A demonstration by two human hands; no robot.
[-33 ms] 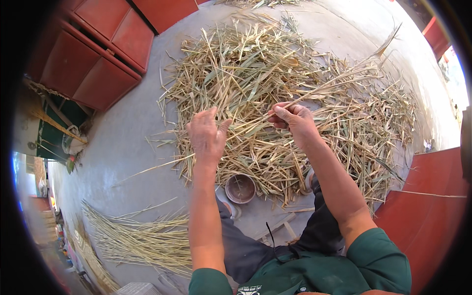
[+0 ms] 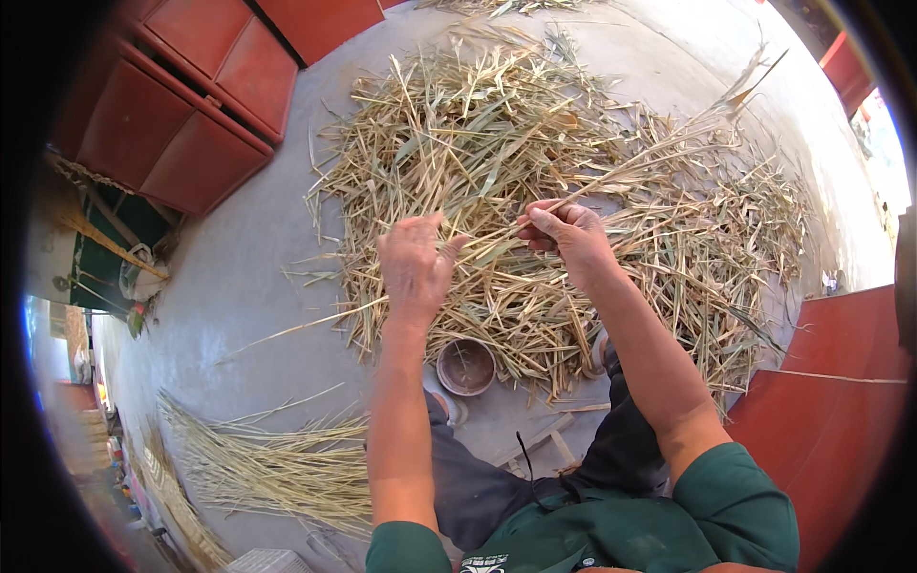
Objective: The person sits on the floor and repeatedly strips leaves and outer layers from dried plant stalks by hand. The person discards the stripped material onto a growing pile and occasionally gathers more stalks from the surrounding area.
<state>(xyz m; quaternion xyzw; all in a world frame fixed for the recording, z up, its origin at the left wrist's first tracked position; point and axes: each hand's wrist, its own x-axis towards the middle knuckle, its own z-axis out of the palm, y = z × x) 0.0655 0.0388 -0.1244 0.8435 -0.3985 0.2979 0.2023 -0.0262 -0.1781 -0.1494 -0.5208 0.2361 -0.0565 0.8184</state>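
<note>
R hand [image 2: 571, 237] pinches stalk [image 2: 659, 151] o/ straw pile [image 2: 506, 134].
L hand [image 2: 417, 270] nr R, grip unclear; bowl [image 2: 467, 380] just by L foot [image 2: 457, 410], thin stems [image 2: 277, 466] on floor [image 2: 253, 258] at L, red cabinet [image 2: 181, 124] upper L.

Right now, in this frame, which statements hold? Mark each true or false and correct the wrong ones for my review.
1. The right hand pinches a dry stalk. True.
2. The left hand is clenched in a fist. False: the left hand's thumb stands apart from its fingers.
3. A bundle of thin stalks lies on the floor at lower left. True.
4. The bowl stands beyond the straw pile. False: the bowl is on the near side of the straw pile.
5. The sleeves are dark green. True.
</note>
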